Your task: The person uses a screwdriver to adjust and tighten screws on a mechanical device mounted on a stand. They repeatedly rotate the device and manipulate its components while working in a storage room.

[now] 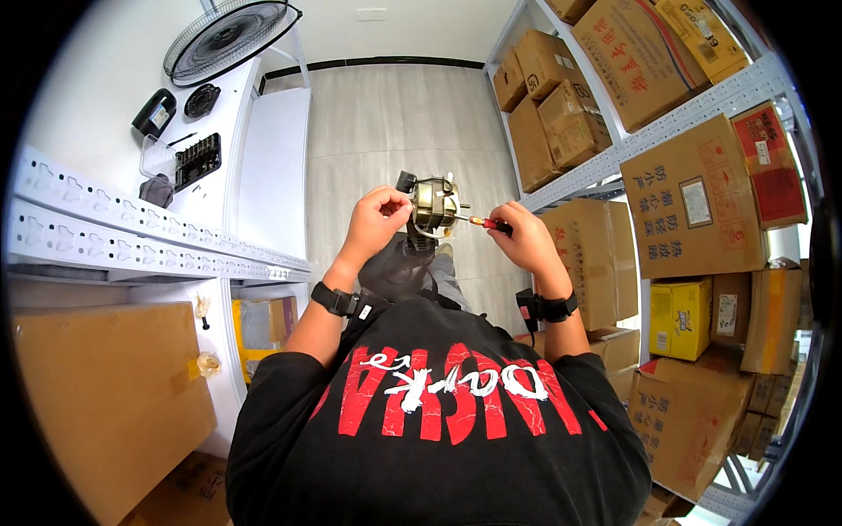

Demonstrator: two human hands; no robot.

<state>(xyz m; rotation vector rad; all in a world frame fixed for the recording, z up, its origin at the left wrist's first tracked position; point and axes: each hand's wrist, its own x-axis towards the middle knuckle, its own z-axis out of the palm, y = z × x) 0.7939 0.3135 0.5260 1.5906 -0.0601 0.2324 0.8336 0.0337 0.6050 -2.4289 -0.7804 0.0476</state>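
Note:
A brass-coloured electric motor (435, 200) with dark parts and pale wiring rests in front of me, apparently on a dark support (392, 272) over my legs. My left hand (377, 223) is at the motor's left side, fingers curled and pinched; what they grip is too small to name. My right hand (522, 235) grips a red-and-black screwdriver (494, 224), whose shaft points leftward into the lower right part of the motor. The exact contact of the tip is too small to tell.
Left, a white shelf (263, 167) holds a black fan grille (202, 53), a bit case (198, 159) and small dark items. Cardboard boxes (684, 202) fill the right racks (614, 123); another box (105, 377) sits lower left. Tiled floor (395, 114) lies ahead.

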